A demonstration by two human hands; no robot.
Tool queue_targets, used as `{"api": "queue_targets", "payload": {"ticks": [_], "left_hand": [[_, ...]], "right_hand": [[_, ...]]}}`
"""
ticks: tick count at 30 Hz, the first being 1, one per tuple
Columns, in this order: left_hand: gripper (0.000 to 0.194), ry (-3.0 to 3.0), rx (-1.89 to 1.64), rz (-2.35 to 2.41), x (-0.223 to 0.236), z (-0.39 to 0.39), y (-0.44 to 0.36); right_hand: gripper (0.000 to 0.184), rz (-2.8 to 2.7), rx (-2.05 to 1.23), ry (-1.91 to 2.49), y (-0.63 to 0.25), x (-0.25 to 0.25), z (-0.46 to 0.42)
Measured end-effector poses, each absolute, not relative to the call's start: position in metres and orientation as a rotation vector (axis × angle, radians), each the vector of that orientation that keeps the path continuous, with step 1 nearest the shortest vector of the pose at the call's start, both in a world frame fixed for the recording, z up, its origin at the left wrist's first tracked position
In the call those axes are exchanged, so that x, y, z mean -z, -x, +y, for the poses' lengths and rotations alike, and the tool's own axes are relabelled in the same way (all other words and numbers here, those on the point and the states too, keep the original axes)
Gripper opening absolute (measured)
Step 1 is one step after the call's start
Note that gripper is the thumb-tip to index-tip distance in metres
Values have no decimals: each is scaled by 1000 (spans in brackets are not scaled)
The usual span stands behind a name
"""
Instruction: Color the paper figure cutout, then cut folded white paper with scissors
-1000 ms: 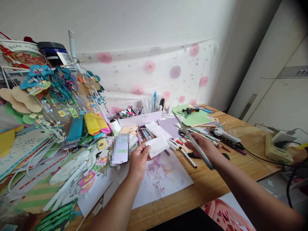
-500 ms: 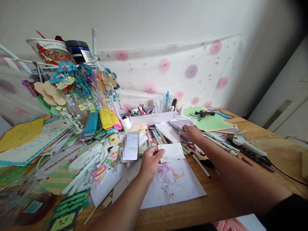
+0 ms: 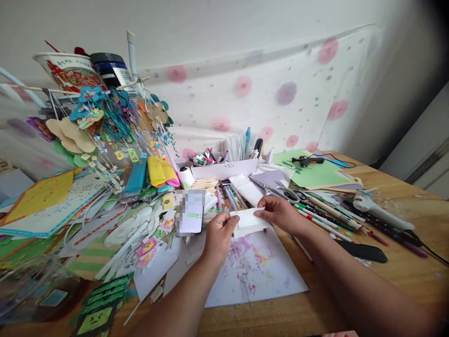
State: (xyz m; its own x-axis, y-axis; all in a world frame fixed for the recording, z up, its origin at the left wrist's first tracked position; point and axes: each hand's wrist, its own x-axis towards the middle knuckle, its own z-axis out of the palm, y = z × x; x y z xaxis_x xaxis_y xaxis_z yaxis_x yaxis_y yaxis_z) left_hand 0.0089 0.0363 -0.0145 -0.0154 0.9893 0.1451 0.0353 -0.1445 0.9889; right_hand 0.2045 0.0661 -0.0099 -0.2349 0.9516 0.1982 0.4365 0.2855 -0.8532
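Both hands hold a small piece of folded white paper (image 3: 249, 222) over a paint-stained white sheet (image 3: 277, 274). My left hand (image 3: 220, 234) pinches its left end between thumb and fingers. At the upper right corner, my right hand (image 3: 277, 214) grips the paper the same way. A pair of scissors (image 3: 271, 189) lies just beyond my right hand, its blades pointing to the upper left. A phone (image 3: 191, 213) with a lit screen is left of the paper, close to my left hand.
Markers and pencils (image 3: 326, 215) lie scattered to the right, near a black flat object (image 3: 365, 251) and a white glue gun (image 3: 382, 213). A black glue gun (image 3: 307, 161) rests on green paper (image 3: 319, 177). Paper crafts crowd the left; a clear container (image 3: 45, 285) holds dark liquid.
My right hand has come back from the scissors, leaving them on the table, and now holds the paper's right end. My left hand keeps its hold. The view has shifted slightly.
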Motion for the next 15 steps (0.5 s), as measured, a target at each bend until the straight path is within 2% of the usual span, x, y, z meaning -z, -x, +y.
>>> {"api": "queue_targets", "payload": {"ticks": [4, 8, 11, 13, 15], "left_hand": [[35, -1305, -1295, 1179, 12, 39, -10], [30, -1257, -1238, 1156, 13, 41, -11], [24, -1237, -1186, 1127, 14, 40, -12], [21, -1229, -1164, 1111, 14, 38, -13], [21, -1228, -1154, 1095, 12, 36, -14]], "right_hand": [[34, -1672, -792, 1361, -225, 15, 80], [29, -1507, -553, 1567, -254, 11, 93], [39, -1491, -448, 1577, -258, 6, 90], [43, -1549, -483, 1506, -248, 3, 83], [42, -1640, -664, 1378, -234, 2, 74]]}}
